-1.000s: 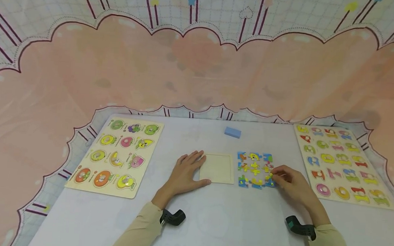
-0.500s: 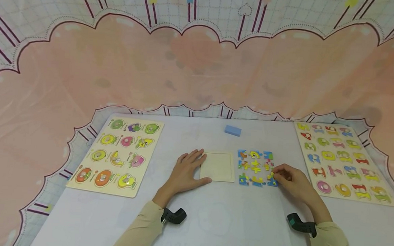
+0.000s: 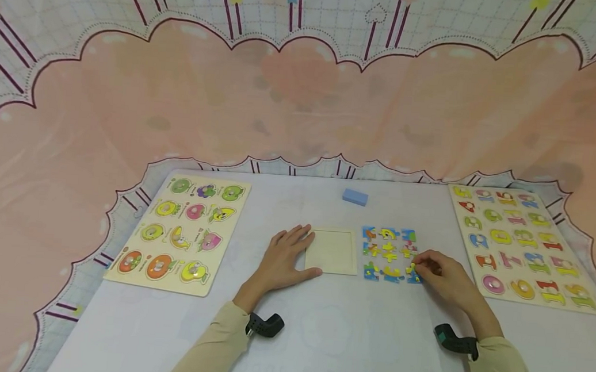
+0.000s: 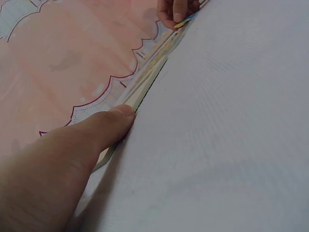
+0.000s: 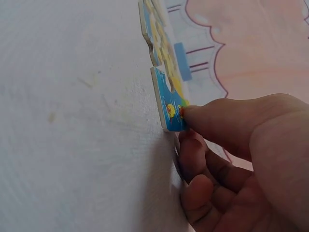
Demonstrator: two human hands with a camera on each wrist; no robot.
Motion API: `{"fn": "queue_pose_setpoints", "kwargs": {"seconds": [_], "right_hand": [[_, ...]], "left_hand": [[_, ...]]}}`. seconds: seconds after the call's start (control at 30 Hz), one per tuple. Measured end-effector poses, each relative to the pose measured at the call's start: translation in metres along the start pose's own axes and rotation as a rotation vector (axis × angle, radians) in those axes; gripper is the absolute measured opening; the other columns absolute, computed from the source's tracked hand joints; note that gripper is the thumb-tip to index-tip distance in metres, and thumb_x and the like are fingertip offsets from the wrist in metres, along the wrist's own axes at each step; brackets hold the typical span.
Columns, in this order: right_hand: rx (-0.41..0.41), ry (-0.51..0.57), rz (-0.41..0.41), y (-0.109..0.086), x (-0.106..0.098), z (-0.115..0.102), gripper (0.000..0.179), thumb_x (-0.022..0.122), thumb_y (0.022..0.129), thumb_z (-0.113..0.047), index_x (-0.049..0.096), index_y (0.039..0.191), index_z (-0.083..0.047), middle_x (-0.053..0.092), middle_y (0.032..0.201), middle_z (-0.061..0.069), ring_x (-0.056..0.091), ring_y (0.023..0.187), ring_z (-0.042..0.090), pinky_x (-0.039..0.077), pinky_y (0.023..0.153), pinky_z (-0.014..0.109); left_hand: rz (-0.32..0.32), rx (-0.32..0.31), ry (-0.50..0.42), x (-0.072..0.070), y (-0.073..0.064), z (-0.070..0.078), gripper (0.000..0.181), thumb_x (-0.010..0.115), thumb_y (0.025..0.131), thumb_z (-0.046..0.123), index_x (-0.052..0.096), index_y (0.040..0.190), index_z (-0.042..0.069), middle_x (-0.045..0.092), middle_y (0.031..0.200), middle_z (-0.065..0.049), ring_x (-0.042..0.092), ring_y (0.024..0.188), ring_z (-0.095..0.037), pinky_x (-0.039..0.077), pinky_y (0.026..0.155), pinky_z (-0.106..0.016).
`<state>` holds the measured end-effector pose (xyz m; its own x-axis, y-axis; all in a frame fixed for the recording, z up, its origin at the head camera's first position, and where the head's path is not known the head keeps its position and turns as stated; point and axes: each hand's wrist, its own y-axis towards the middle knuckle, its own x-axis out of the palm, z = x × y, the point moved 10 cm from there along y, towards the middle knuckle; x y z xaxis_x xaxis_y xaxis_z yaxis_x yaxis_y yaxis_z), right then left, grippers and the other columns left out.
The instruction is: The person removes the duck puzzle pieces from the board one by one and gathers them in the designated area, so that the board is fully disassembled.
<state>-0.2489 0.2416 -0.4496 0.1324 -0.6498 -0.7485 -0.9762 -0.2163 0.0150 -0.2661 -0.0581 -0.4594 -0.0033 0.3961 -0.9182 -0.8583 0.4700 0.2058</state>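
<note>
A shallow, pale wooden puzzle tray lies mid-table with nothing in it. My left hand rests along its left edge with fingers spread, and the thumb touches its near edge. To the right lie several colourful jigsaw pieces in loose rows, with small gaps between them. My right hand pinches the near right corner jigsaw piece between thumb and fingers. That piece is blue with a small yellow figure; its right edge is hidden by the fingertips.
A fruit knob puzzle board lies on the left, and a number knob puzzle board on the right. A small blue block sits near the table's back edge. A patterned cloth hangs behind the white table.
The right hand and the corner jigsaw piece have shifted very slightly to the right. The left hand stays on the tray, and the head view has moved a little.
</note>
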Motion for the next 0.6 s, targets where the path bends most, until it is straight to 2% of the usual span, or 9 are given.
{"fn": "queue_pose_setpoints", "kwargs": {"seconds": [0.6], "right_hand": [[0.018,-0.021,-0.001,0.0052,0.0041,-0.004,0.014,0.06,0.092,-0.015,0.063,0.102,-0.006,0.058,0.085,0.003,0.046,0.073,0.008,0.039,0.061,0.019]], "left_hand": [[0.018,-0.005,0.0,-0.0027,-0.0029,-0.0032,0.084,0.063,0.078,0.059,0.042,0.143,0.011,0.034,0.153,-0.005,0.028,0.143,-0.025,0.023,0.112,-0.051]]}}
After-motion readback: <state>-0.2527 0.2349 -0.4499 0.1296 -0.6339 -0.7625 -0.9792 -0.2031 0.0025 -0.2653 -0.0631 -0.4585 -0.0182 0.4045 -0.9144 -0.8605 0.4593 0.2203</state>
